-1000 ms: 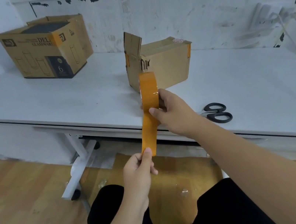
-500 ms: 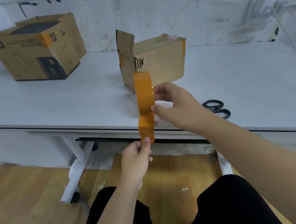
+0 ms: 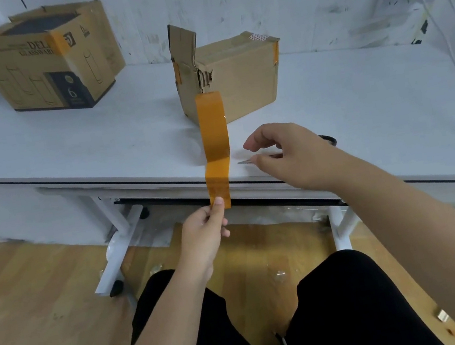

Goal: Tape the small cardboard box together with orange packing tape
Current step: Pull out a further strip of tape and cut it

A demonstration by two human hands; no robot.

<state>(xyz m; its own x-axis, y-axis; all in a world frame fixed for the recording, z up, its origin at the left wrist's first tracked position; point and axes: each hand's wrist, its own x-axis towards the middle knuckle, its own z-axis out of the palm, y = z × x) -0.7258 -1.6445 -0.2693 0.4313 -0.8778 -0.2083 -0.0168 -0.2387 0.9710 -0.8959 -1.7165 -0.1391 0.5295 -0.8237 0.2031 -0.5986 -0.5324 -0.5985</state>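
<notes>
The small cardboard box [image 3: 239, 84] stands on the white table [image 3: 97, 145], one torn flap upright at its left end and orange tape pieces on its corners. The orange tape roll [image 3: 212, 121] stands on edge near the table's front, just in front of the box. A pulled strip runs from the roll down past the table edge. My left hand [image 3: 206, 235] pinches that strip's free end. My right hand [image 3: 289, 153] hovers with loosely curled fingers over the black scissors [image 3: 330, 139], hiding most of them; a blade tip shows by the thumb. Whether it touches them I cannot tell.
A larger printed glassware box [image 3: 44, 61] sits at the table's back left. A white cable [image 3: 451, 47] runs down the right side by the wall. My legs in black trousers are below, and the table's white legs stand on the wooden floor.
My right hand let go of the tape roll and moved right, over the scissors. The roll now stands on the table. My left hand still holds the strip's end.
</notes>
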